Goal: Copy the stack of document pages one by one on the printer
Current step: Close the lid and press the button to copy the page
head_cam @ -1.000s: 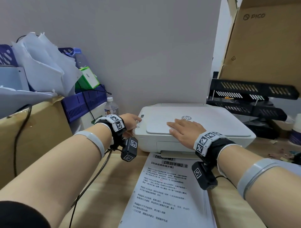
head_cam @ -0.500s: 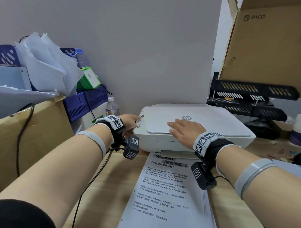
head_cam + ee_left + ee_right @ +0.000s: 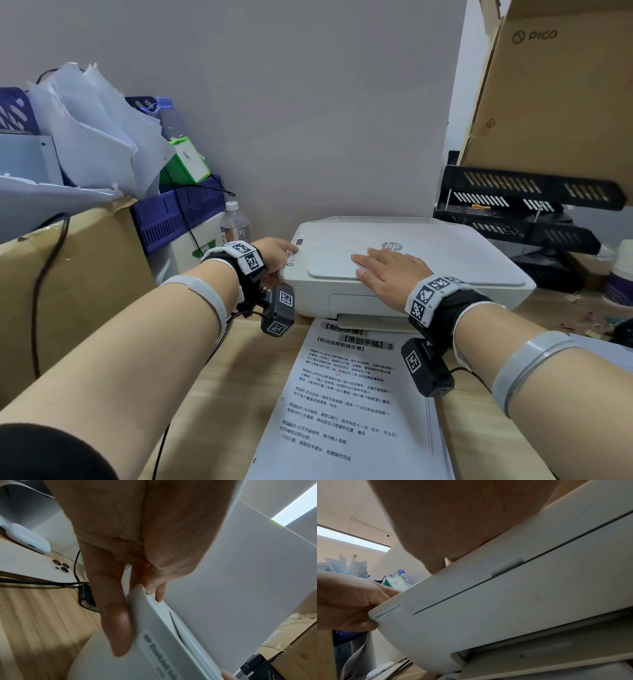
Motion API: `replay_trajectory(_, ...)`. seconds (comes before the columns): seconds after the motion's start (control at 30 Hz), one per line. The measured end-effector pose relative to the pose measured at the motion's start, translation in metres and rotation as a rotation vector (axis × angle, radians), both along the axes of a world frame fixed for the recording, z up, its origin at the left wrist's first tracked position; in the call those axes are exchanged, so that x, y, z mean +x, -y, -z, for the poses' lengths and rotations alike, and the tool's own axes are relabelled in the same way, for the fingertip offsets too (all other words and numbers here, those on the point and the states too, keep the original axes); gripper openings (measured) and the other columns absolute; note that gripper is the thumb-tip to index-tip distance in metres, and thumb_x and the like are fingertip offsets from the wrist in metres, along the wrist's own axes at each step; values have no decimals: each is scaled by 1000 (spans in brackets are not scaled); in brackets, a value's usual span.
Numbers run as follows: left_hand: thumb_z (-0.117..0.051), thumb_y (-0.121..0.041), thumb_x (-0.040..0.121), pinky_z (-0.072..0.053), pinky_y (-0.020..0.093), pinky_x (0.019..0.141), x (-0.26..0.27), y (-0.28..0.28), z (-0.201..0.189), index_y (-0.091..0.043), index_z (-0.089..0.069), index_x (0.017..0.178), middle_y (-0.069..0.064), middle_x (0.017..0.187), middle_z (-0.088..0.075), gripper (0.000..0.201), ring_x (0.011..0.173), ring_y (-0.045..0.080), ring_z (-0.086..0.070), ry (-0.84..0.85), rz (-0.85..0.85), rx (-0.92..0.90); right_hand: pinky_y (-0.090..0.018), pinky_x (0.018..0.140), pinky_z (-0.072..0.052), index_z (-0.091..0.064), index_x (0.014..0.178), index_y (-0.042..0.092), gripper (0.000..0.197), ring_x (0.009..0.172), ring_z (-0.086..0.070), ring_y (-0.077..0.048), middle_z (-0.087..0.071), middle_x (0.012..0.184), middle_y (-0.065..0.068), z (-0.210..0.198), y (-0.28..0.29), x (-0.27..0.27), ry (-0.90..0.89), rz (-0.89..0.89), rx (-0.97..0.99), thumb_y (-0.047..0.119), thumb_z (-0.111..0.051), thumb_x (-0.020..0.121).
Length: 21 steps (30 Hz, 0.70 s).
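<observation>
The white HP printer (image 3: 445,260) stands against the wall with its lid down. My right hand (image 3: 390,274) lies flat on the lid, fingers straight; its palm (image 3: 462,520) presses on the printer's top (image 3: 522,601). My left hand (image 3: 274,250) is at the printer's front left corner. Its index fingertip touches the control panel, and its thumb (image 3: 118,622) lies against the printer's front face (image 3: 154,655). The right wrist view also shows the left hand (image 3: 347,601) at that corner. A printed page (image 3: 346,394) lies on the desk before the output slot, on top of other sheets.
A cardboard box (image 3: 68,274), a purple basket (image 3: 178,216) with crumpled papers and a water bottle (image 3: 234,222) crowd the left. Black letter trays (image 3: 513,212) and a PICO carton (image 3: 565,102) stand on the right. A phone (image 3: 34,566) and a smartwatch (image 3: 86,596) lie left of the printer.
Both hands stay where they were on the printer; only the head view shifts slightly.
</observation>
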<state>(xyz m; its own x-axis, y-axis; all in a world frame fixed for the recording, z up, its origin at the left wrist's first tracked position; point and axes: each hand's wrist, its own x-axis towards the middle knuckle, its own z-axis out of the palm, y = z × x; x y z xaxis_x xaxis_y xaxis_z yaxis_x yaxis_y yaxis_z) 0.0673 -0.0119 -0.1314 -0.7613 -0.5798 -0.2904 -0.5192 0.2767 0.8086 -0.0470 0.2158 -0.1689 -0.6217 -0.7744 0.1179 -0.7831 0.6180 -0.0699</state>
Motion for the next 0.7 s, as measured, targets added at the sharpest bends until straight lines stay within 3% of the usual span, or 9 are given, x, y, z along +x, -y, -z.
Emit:
replay_trajectory(0.2,-43,-2,99,-59,56,79,-1,1,3,-26,-63,103,17,116,-64,32,87,42,-72,-24,-20,-23,-46,121,-10,-18,152,45,54,151,-13,-15,-18,163,8,1,0,-1,-6,-3,-8,58,-11,101)
replay_trajectory(0.27,-47,-1,98,-59,56,79,0,1,3,-25,-62,100,17,114,-65,28,85,42,-72,-39,-30,-19,-45,121,-10,-18,152,45,54,150,-13,-14,-18,163,8,1,0,-1,-5,0,-8,58,-12,101)
replay_trajectory(0.4,-53,-3,97,-60,54,79,2,0,2,-25,-61,103,16,112,-67,24,84,39,-73,-28,-24,-15,-45,121,-11,-19,152,45,53,150,-13,-14,-18,163,8,1,-1,-1,-6,2,-13,57,-12,101)
replay_trajectory(0.57,-48,2,98,-62,43,56,8,-9,-4,-23,-59,128,17,121,-62,41,84,38,-73,-34,-18,51,-45,121,-10,-19,152,45,53,150,-13,-14,-17,163,9,0,-1,0,-2,2,-11,57,-12,101)
replay_trajectory(0.7,-45,1,100,-61,40,54,11,-14,-5,-24,-57,136,14,112,-62,46,80,35,-72,-37,-26,42,-45,121,-9,-18,153,45,53,151,-12,-14,-16,163,8,0,-1,1,6,1,-10,56,-12,101)
